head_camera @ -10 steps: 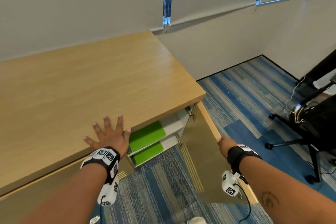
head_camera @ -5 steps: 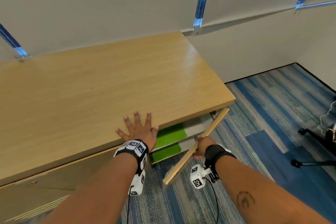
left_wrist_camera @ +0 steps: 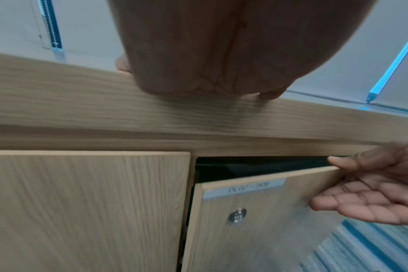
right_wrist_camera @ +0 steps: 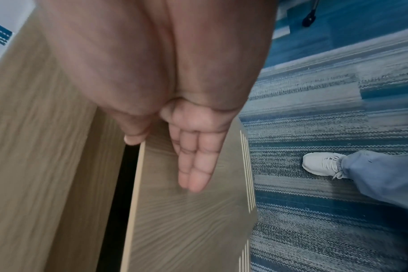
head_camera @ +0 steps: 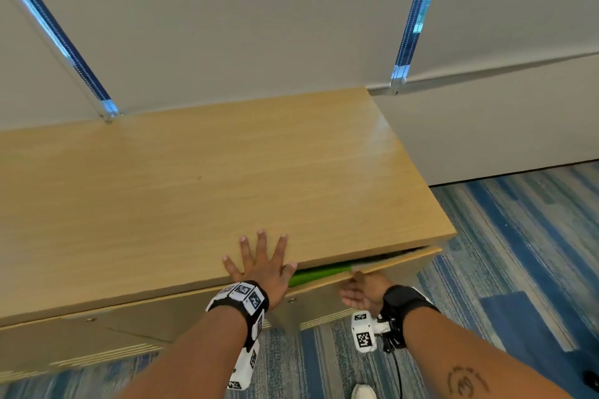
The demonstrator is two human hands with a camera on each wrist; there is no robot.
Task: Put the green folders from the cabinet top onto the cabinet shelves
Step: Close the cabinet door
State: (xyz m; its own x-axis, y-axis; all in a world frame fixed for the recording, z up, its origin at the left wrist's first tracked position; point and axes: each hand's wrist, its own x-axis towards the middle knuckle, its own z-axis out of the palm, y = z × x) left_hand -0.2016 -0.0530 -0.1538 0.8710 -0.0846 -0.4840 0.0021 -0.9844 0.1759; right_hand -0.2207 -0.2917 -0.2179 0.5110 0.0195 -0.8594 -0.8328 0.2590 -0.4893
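Observation:
A sliver of green folder [head_camera: 319,276] shows through the narrow gap of the cabinet's right door [head_camera: 385,267], which stands almost closed. My left hand [head_camera: 261,264] lies flat with fingers spread on the wooden cabinet top [head_camera: 210,191] near its front edge. My right hand [head_camera: 361,293] presses straight fingers against the door's outer face, thumb at the door's top edge; the left wrist view shows this hand [left_wrist_camera: 370,185] on the door [left_wrist_camera: 256,230], and the right wrist view shows its fingers [right_wrist_camera: 196,165] flat on the panel. The shelves are hidden.
The left cabinet door [left_wrist_camera: 86,208] is closed. Blue striped carpet [head_camera: 518,253] stretches to the right. A white shoe [right_wrist_camera: 321,163] stands on the floor by the door. A grey wall [head_camera: 291,19] rises behind the cabinet.
My right hand has swung the cabinet door from wide open to nearly closed, hiding most of the green folders. My left hand has stayed flat on the top.

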